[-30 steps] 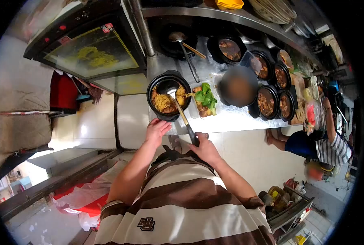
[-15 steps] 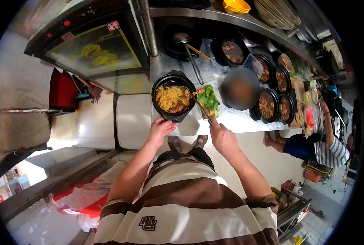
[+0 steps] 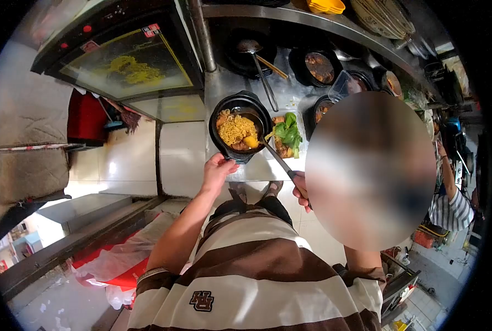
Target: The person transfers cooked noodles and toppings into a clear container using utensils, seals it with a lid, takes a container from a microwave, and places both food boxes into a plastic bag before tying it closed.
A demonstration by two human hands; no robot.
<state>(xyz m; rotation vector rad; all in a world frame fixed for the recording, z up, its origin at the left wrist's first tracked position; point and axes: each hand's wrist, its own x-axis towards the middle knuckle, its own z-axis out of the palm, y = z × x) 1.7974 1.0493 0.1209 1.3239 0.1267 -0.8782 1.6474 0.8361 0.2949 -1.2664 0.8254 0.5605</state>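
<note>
1. The left hand (image 3: 218,170) touches the near handle of the black pot (image 3: 214,138) with bent fingers; whether they close round it, I cannot tell.
2. The right hand (image 3: 302,192), partly hidden by a blurred patch, grips the dark handle of a ladle (image 3: 279,158), whose far end dips into the pot's right side.
3. The pot sits upright on the metal counter (image 3: 254,170), holding noodles (image 3: 236,130).
4. Just right of it, leafy greens (image 3: 288,131) lie over other food.
5. Beyond, a second ladle (image 3: 265,85) lies beside chopsticks (image 3: 273,67).
6. Far right stands a person in a striped top (image 3: 450,212).
</note>
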